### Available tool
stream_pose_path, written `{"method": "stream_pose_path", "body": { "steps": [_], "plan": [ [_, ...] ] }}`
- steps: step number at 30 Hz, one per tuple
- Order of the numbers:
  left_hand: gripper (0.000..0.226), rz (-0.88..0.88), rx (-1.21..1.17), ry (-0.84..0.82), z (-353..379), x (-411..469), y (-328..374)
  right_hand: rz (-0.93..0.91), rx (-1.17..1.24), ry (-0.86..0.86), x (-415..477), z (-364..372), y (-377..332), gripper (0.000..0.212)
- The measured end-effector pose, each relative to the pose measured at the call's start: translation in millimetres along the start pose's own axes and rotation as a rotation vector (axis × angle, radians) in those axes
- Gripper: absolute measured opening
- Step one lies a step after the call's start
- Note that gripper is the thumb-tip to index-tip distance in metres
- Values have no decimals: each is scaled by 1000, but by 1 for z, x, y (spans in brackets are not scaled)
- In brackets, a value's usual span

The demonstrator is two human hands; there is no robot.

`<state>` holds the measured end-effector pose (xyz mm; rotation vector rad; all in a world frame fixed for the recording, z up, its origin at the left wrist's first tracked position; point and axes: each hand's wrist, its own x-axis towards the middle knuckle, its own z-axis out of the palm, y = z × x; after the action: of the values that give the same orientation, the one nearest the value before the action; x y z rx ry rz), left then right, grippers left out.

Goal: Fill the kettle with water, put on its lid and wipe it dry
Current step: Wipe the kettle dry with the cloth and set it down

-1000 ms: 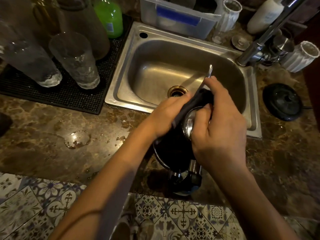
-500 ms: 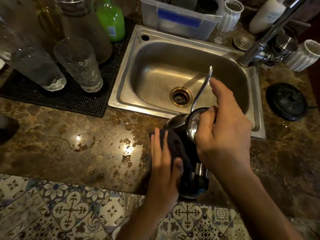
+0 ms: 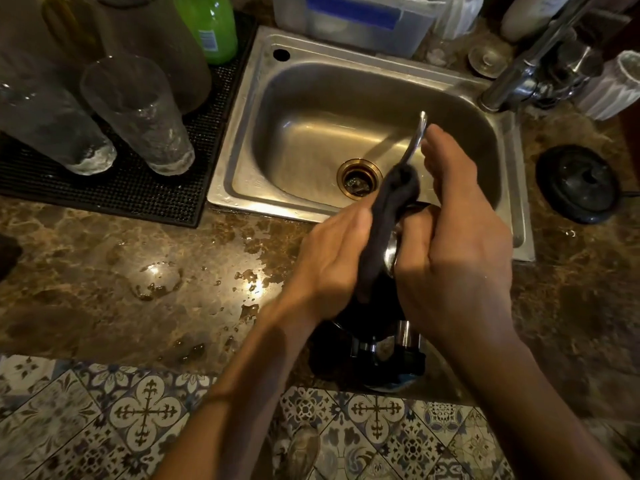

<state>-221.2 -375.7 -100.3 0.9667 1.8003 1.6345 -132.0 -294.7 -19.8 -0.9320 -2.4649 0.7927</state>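
We're standing at a brown marble countertop [image 3: 104, 265] with puddles of water on it, right in front of a stainless steel sink [image 3: 367, 133] that's got a brass-coloured drain. Our right hand [image 3: 453, 258] is wrapped around the top of the kettle [image 3: 388, 351], fingers curled tight over the shiny lid area and the forefinger stretched up along the thin gooseneck spout [image 3: 417, 136], which pokes out over the sink basin. So that hand is clamped on the kettle, wrist coming in from the lower right. Our left hand [image 3: 332, 261] comes in from the lower left, fingers mostly straight and pressed flat against a dark cloth [image 3: 384, 216], pinning it to the kettle's left side; the cloth runs up to the base of the spout. The kettle itself sits on the counter edge just in front of the sink, squeezed between both hands, dark body with a chrome band low down, mostly hidden by them. Off to the left there's a black rubber mat [image 3: 138, 192] with two upside-down textured glasses [image 3: 138, 112] on it, plus a green bottle [image 3: 207, 26] behind. To the right of the sink sits a round black kettle base [image 3: 578, 183], well apart from the kettle, and the chrome faucet [image 3: 533, 60] sticks up in the far right corner.
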Motion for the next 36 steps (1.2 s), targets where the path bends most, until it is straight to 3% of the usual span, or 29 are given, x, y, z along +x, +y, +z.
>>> {"method": "stream_pose_path", "body": {
  "steps": [4,6,9,12,16,20,25,30,36],
  "plan": [
    [66,-300,-165,-198,-13,45,6,12,-14,-22,0,-1,-2,68],
    [61,-369,-223,-261,-12,54,2,17,-16,-9,0,0,-2,69],
    [69,-396,-143,-151,-11,44,-1,25,1,17,-1,1,-3,67],
    [55,-397,-52,-14,-8,20,-1,21,-16,34,-2,1,-5,64],
    [48,-462,-169,178,7,-13,-1,4,-29,51,-2,1,-5,60],
    [36,-381,-157,330,19,-37,-4,-25,-40,62,-2,3,-5,57],
    [31,-277,20,391,20,-76,2,-47,-100,56,-2,2,-7,52],
    [21,-271,49,368,23,-109,9,-30,-134,-11,-1,-2,-11,50],
    [37,-254,-141,263,2,-118,55,-8,-149,-107,-2,-14,-19,43]
  ]
}}
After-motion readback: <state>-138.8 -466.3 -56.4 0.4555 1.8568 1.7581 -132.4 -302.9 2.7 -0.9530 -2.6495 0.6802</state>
